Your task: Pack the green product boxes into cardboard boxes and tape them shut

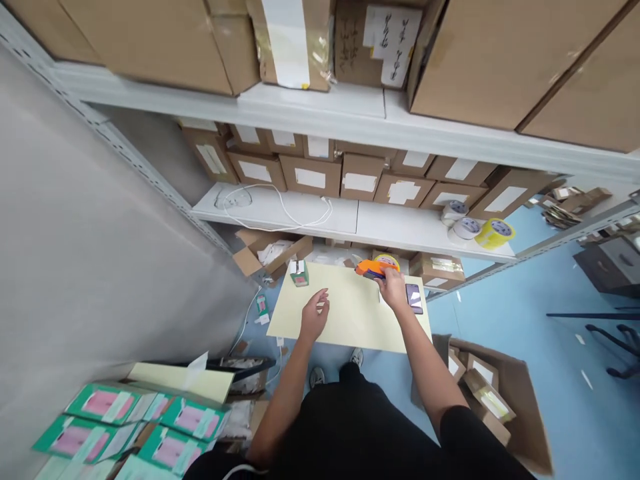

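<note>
My right hand (393,288) grips an orange tape dispenser (369,268) by its handle, held above the far right part of the pale yellow table (345,320). Yellow tape (387,260) shows just behind it. Over the left half of the table my left hand (315,315) hovers with loosely bent fingers apart and nothing in them. Beyond it, a small green box (299,273) with a white top stands upright near the table's far left corner. A dark phone (414,298) lies at the right edge. Something white beneath my right wrist is mostly hidden.
A white shelf (300,212) behind the table carries labelled cardboard boxes (310,177), a white cable and tape rolls (494,232). An open carton (275,257) sits at the back left. Green boxes (100,413) are stacked at lower left. A large carton of parcels (530,400) stands at right.
</note>
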Demonstrator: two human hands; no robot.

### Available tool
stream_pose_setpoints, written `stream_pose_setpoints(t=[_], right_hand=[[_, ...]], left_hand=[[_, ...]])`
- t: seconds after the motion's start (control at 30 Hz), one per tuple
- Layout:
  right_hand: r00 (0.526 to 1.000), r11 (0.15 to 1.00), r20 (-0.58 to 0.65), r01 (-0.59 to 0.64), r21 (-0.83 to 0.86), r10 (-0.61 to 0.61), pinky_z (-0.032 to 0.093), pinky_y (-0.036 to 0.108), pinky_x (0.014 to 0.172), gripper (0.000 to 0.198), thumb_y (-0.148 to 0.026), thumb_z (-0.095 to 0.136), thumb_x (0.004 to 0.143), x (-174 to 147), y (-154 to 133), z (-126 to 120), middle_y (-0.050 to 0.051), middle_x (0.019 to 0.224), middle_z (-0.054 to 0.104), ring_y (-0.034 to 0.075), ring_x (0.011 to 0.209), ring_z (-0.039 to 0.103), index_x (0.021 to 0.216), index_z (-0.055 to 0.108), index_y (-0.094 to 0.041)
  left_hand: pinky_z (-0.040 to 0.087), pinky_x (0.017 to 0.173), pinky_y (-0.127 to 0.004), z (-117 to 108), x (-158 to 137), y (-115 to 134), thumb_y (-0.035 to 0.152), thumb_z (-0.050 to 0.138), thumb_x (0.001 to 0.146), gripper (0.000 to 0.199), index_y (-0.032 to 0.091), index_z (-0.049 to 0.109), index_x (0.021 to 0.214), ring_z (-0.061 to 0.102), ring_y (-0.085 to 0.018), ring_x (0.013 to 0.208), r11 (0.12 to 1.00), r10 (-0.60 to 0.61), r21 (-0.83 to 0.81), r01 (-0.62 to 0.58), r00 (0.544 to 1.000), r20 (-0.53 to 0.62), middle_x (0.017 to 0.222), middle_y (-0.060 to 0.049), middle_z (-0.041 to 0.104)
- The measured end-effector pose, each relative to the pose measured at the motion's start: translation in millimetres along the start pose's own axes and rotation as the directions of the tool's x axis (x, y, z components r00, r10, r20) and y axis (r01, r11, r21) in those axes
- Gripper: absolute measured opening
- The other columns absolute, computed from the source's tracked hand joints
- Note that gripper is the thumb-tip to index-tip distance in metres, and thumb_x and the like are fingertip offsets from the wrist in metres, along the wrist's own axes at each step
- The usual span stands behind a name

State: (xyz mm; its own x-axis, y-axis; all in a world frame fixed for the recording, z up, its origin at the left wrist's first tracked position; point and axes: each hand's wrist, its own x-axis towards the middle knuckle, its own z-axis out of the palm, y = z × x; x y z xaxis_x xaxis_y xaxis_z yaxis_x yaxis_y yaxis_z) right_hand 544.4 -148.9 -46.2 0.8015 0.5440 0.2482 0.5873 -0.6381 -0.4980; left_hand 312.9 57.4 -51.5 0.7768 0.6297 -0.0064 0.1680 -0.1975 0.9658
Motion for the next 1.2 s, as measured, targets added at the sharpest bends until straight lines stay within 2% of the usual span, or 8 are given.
stream_pose_setpoints(t=[0.17,0.33,0.47,0.67,0.87,1.03,1.13,1.2], right_hand=[[0.987,0.991,0.104,-0.118,-0.057,0.124,0.046,0.054,0.104,0.03,-0.028,0.063,0.089,-62.1,8.7,29.4,0.017,0.119,0.072,0.036,0.114,0.063,0.117,0.065,-0.017],[0.952,0.966,0.16,-0.252,-0.064,0.259,0.047,0.05,0.105,0.026,-0.024,0.063,0.083,-109.9,39.9,45.2,0.013,0.111,0.073,0.033,0.11,0.065,0.109,0.065,-0.019],[0.937,0.946,0.144,-0.324,0.017,0.318,0.048,0.051,0.103,0.018,-0.032,0.065,0.084,-138.7,74.7,51.9,0.01,0.098,0.073,0.031,0.103,0.068,0.099,0.062,-0.021],[0.86,0.875,0.211,-0.483,0.036,0.465,0.045,0.062,0.103,0.025,-0.04,0.071,0.082,-171.5,132.7,58.1,0.014,0.095,0.072,0.04,0.109,0.068,0.093,0.061,-0.02],[0.769,0.792,0.276,-0.61,0.044,0.577,0.039,0.062,0.11,0.027,-0.04,0.066,0.084,-197.3,176.6,57.2,0.015,0.101,0.073,0.038,0.119,0.065,0.102,0.066,-0.019],[0.813,0.817,0.29,-0.559,0.141,0.506,0.047,0.058,0.107,0.054,-0.042,0.062,0.084,-199.5,176.0,40.5,0.022,0.131,0.067,0.039,0.127,0.061,0.131,0.06,-0.015],[0.849,0.812,0.253,-0.521,0.262,0.463,0.047,0.055,0.109,0.066,-0.048,0.063,0.082,-191.3,155.0,29.0,0.023,0.142,0.062,0.038,0.134,0.056,0.138,0.056,-0.013],[0.854,0.773,0.258,-0.52,0.363,0.453,0.05,0.053,0.108,0.07,-0.051,0.064,0.081,-183.2,134.4,22.9,0.021,0.142,0.063,0.036,0.13,0.06,0.14,0.056,-0.016]], left_hand=[[0.06,0.089,-0.037,-14.5,-31.1,-27.4,0.038,0.06,0.095,0.042,0.021,0.067,0.133,0.073,-0.023,0.108,0.996,-0.092,-0.015,0.093,0.994,0.052,0.121,-0.013,0.075],[0.06,0.089,-0.037,-16.9,-47.9,-27.9,0.036,0.06,0.095,0.041,0.021,0.067,0.133,0.072,-0.023,0.105,0.993,-0.114,-0.002,0.115,0.992,0.054,0.122,-0.013,0.074],[0.059,0.088,-0.036,-9.7,-57.3,-24.2,0.038,0.061,0.095,0.041,0.021,0.068,0.132,0.072,-0.022,0.105,0.993,-0.118,0.015,0.117,0.993,0.018,0.122,-0.012,0.074],[0.059,0.084,-0.034,32.5,-82.9,-19.1,0.035,0.06,0.094,0.04,0.021,0.069,0.13,0.071,-0.021,0.102,0.985,-0.162,0.054,0.163,0.986,-0.028,0.119,-0.012,0.074],[0.059,0.083,-0.033,81.8,-112.3,-16.9,0.034,0.062,0.092,0.039,0.021,0.069,0.129,0.072,-0.021,0.103,0.976,-0.209,0.052,0.211,0.977,-0.053,0.118,-0.011,0.075],[0.06,0.079,-0.032,93.9,-125.2,-11.7,0.035,0.066,0.089,0.041,0.019,0.069,0.127,0.073,-0.021,0.098,0.975,-0.216,0.032,0.219,0.972,-0.089,0.115,-0.012,0.075],[0.059,0.079,-0.032,96.6,-129.3,-3.4,0.036,0.066,0.089,0.042,0.019,0.069,0.127,0.073,-0.021,0.099,0.98,-0.197,0.018,0.2,0.973,-0.118,0.115,-0.012,0.075],[0.06,0.08,-0.032,96.1,-134.6,3.8,0.036,0.066,0.09,0.041,0.02,0.07,0.128,0.073,-0.021,0.1,0.983,-0.178,0.018,0.182,0.975,-0.132,0.116,-0.012,0.075]])
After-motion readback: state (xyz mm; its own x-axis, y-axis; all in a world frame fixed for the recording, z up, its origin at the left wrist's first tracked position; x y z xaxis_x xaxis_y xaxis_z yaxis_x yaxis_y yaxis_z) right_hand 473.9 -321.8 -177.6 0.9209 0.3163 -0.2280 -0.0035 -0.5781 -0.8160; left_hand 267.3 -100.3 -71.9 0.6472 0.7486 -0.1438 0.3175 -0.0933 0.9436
